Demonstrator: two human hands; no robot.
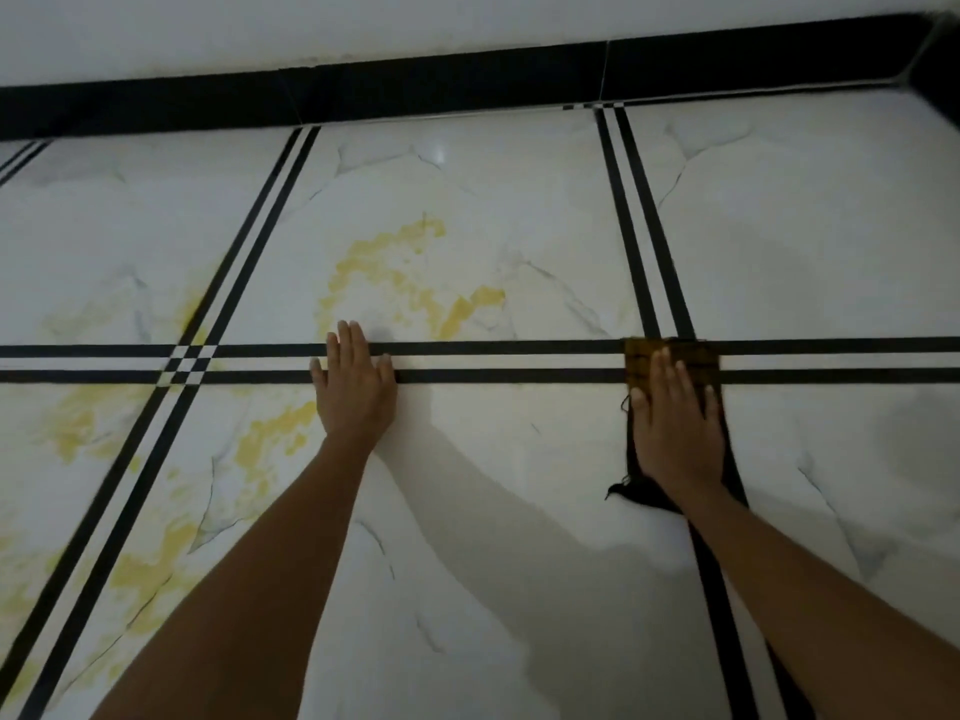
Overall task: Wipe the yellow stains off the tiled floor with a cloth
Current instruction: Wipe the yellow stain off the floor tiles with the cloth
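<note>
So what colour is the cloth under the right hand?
The cloth is dark, nearly black, with a brownish-yellow patch at its far end; head view.

L hand (356, 388): flat, palm down, fingers straight and close together, pointing away from the body; thumb out to the right side.
L arm: bare, reaches in from the lower left, nearly straight, wrist in line w/ forearm.
R hand (675, 423): flat, palm down, fingers extended and slightly spread, pressing down on a cloth (670, 356).
R arm: bare, comes in from the lower right, straight, wrist a bit bent back.
Spacing: hands well apart, both at about the same reach.
</note>
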